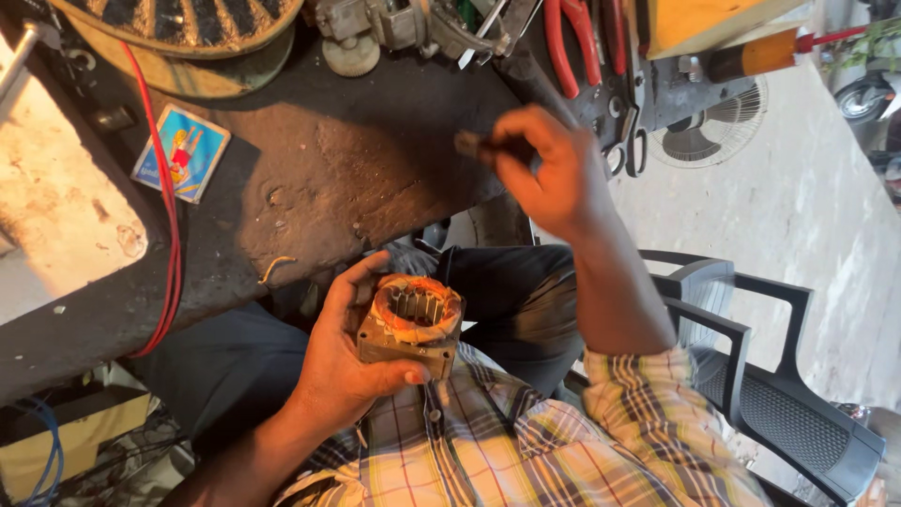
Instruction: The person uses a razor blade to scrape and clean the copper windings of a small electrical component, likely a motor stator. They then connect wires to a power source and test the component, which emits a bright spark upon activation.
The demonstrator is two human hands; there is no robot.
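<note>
My left hand (345,361) grips a square motor stator (411,321) with orange-copper windings around a hollow centre, held over my lap. My right hand (549,169) is raised above the bench edge, its fingers pinched on a small dark tool or part (474,145) that is blurred; I cannot tell what it is. The two hands are apart, the right one up and to the right of the stator.
A dark, dirty workbench (357,169) lies ahead with a red cable (172,244), a small picture card (180,152), red-handled pliers (572,38), scissors (627,150) and a metal motor part (375,28). A black plastic chair (751,366) stands at right; a fan guard (709,131) lies on the floor.
</note>
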